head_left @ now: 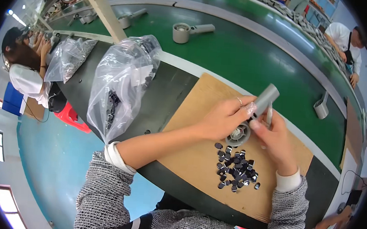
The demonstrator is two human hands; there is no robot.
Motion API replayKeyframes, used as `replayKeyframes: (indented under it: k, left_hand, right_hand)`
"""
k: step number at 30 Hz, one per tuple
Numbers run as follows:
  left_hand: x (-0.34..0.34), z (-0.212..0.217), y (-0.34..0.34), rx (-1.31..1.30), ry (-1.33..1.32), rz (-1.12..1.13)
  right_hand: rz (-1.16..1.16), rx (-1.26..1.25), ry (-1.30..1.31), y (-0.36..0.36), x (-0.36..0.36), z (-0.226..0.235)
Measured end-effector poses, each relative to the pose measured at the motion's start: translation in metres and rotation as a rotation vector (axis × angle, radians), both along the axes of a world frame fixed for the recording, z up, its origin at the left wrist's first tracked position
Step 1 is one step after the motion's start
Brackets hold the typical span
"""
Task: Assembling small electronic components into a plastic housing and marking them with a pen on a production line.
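Note:
A grey hair dryer body is held over the brown board, its handle tilted up and away and its round fan end low, towards me. My left hand is closed round the handle, with the thumb along it. At the joint of handle and barrel, my right hand is closed with its thumb pressed near a small dark spot. A slim pale piece shows at the right fingers; its kind is unclear. Below lies a loose pile of small black glossy oval pieces.
A clear plastic bag with black pieces stands left on the dark table; another bag lies beyond. Several grey dryer bodies rest on the green conveyor. People work at far left and far right.

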State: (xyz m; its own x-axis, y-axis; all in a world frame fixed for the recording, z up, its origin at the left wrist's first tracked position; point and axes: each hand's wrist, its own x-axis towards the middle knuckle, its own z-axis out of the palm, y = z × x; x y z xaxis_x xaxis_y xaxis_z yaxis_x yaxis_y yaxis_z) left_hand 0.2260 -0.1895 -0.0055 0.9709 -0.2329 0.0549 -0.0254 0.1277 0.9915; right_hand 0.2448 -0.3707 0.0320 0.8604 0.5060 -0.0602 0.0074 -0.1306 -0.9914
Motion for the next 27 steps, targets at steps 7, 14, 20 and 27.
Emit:
replayKeyframes:
  k: [7, 14, 20, 27]
  left_hand:
    - [0.005, -0.019, -0.013, 0.152, -0.169, 0.196]
    - [0.028, -0.006, 0.015, -0.048, -0.055, 0.349]
    - [0.021, -0.01, 0.018, 0.075, -0.185, 0.444]
    - [0.015, -0.008, 0.013, 0.198, -0.21, 0.45]
  right_hand:
    - [-0.158, 0.106, 0.048, 0.026, 0.007, -0.008]
    - [-0.302, 0.454, 0.495, 0.029, 0.097, -0.017]
    - [-0.357, 0.175, 0.438, -0.028, 0.223, -0.031]
    - [-0.479, -1.553, -0.365, -0.119, 0.181, 0.036]
